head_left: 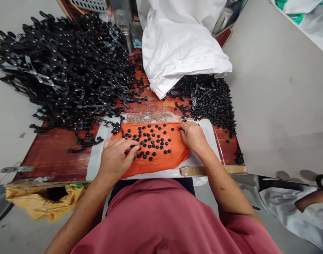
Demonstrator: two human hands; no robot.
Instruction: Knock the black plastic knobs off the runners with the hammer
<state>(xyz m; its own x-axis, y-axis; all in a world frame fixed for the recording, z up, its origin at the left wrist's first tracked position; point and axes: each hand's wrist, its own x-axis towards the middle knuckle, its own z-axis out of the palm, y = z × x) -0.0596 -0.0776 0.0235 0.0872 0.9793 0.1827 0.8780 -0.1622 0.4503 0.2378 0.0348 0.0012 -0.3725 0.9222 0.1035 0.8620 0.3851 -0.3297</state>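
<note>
An orange cloth lies over a white sheet at the table's near edge, with several small round black plastic pieces scattered over it. At the cloth's left part, the thumb and fingers of my left hand pinch a small black piece, mostly hidden by the fingers. My right hand is closed at the cloth's upper right corner, its fingertips together on a small black piece. Just beyond my left hand, a few linked black strips reach onto the cloth's upper left edge.
A tall heap of black jointed strips covers the table's left side. Small black pieces are piled at the right, partly under a white sack. A clear bottle stands behind. A yellow bag hangs below the left edge.
</note>
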